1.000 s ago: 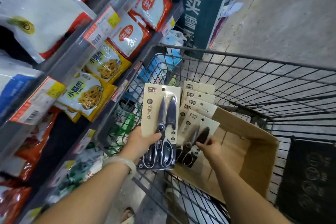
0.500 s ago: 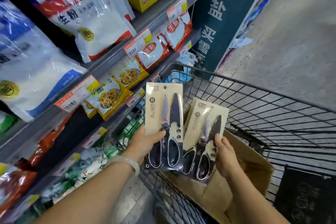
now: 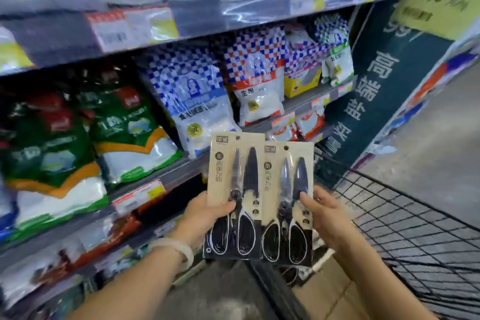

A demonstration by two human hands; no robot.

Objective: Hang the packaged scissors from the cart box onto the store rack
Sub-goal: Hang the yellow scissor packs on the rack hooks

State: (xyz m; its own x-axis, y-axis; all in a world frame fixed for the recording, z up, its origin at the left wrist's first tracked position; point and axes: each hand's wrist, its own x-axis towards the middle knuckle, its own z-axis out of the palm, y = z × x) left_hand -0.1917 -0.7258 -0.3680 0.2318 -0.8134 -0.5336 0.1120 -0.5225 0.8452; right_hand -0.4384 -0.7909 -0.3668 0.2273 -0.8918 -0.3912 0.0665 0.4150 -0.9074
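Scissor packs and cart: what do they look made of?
Scissor packs: matte beige card backing under glossy clear plastic, judging by the glare; blades look like metal, handles probably black plastic with pale trim. Cart: thin dark wire grid, apparently coated metal.

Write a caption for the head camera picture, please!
Left hand and right hand each hold packaged scissors before stocked shelves.

Packed shelves ahead, open aisle to the right

The grey metal shelves (image 3: 166, 176) ahead are filled edge to edge with green and blue-checked plastic bags (image 3: 192, 101), leaving no gap to reach through. The black wire cart wall (image 3: 405, 226) bars the lower right, while the grey concrete aisle floor (image 3: 441, 143) beyond it lies open.
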